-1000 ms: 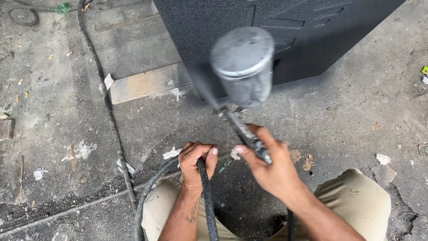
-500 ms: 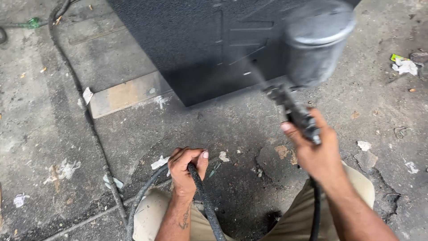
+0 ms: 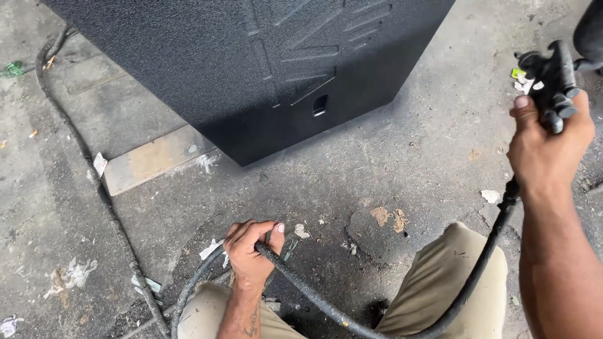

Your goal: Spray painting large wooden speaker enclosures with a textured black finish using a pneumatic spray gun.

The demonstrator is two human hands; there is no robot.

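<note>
I see right hand [image 3: 548, 144] clamped on spray gun [image 3: 553, 78], far right, well apart from black cabinet [image 3: 251, 69] up-left. Left hand [image 3: 251, 251] fist closed round hose [image 3: 326, 307]; hose runs low, left to right, up to gun.

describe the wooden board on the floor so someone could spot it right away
Start at the big black textured box filling the top of the view. At its lower left corner a flat, pale wooden board lies on the concrete floor, partly tucked under the box. It is the only straight-edged tan piece there; the scraps nearby are small white bits.
</note>
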